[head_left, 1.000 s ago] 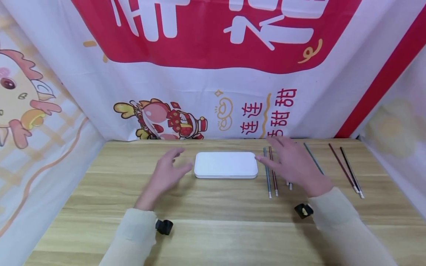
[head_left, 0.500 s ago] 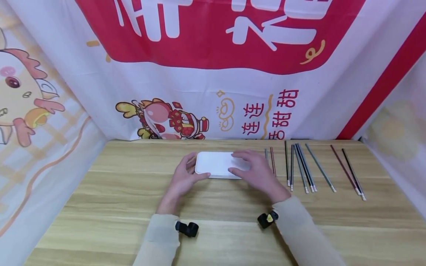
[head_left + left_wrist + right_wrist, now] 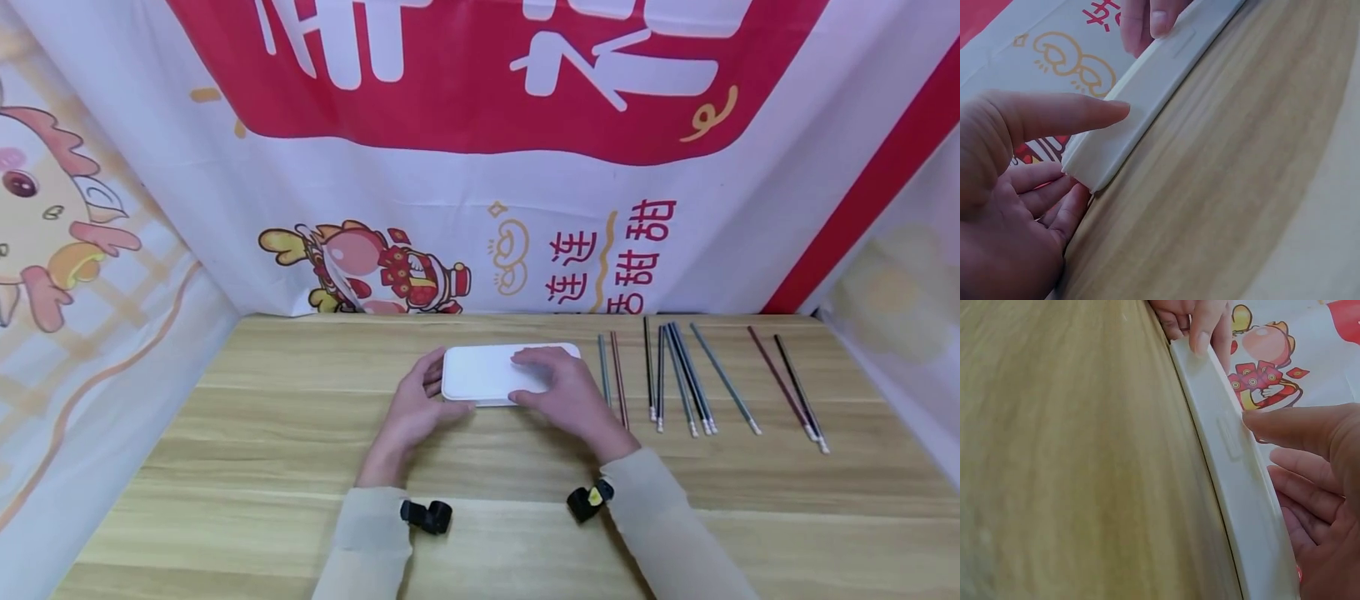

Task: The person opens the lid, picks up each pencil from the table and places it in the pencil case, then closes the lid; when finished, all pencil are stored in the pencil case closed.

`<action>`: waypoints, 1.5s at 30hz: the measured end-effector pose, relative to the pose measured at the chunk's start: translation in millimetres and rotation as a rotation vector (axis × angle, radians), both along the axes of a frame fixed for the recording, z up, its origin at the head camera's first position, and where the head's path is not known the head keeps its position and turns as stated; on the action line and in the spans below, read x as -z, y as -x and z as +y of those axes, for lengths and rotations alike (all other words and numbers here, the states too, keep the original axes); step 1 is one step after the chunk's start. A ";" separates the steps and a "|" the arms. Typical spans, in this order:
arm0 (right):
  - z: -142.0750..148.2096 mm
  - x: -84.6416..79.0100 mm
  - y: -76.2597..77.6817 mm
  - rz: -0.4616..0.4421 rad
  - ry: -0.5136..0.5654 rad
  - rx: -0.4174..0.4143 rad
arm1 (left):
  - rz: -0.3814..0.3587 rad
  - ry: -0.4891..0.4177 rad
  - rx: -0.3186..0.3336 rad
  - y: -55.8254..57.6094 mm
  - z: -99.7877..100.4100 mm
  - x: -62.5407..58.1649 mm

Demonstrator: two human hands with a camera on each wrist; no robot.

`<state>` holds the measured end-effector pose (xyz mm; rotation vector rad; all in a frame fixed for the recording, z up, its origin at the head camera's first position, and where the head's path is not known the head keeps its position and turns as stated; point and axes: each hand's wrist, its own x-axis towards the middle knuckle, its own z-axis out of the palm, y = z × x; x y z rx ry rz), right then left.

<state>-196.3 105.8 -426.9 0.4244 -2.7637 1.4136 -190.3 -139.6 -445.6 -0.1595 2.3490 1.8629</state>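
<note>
A white, flat, rounded case (image 3: 480,371) that looks like a pencil case lies on the wooden table, its lid down. My left hand (image 3: 417,403) holds its left end. In the left wrist view the thumb presses the front wall while the other fingers curl at the end. My right hand (image 3: 562,392) lies over the right half of the case. The right wrist view has its thumb (image 3: 1297,429) touching the upper front edge by a small raised tab (image 3: 1230,437). The other right fingers (image 3: 1310,487) reach out behind that edge, fairly straight.
Several dark, blue and red pencils (image 3: 678,379) with white ends lie right of the case, the nearest close to my right hand. A red and black pair (image 3: 795,392) lies farther right. A printed cloth (image 3: 480,183) hangs along the table's back edge.
Both hands have come inward to the case, the left to its left end, the right onto its lid from above the pencils. The case has turned very slightly since half a second ago.
</note>
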 end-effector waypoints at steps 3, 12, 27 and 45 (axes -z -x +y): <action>0.2 1.0 0.9 0.016 -0.043 -0.017 | -0.002 0.019 -0.004 0.7 1.5 0.7; -3.6 0.0 -1.7 0.082 -0.250 -0.069 | 0.015 0.070 -0.004 3.3 1.6 -0.3; -17.9 -8.6 -15.0 0.167 -0.617 -0.107 | 0.010 0.113 0.103 11.1 -8.7 -2.3; -26.9 -24.4 -9.9 0.268 -0.796 -0.160 | 0.024 0.132 0.198 19.4 -16.9 -0.9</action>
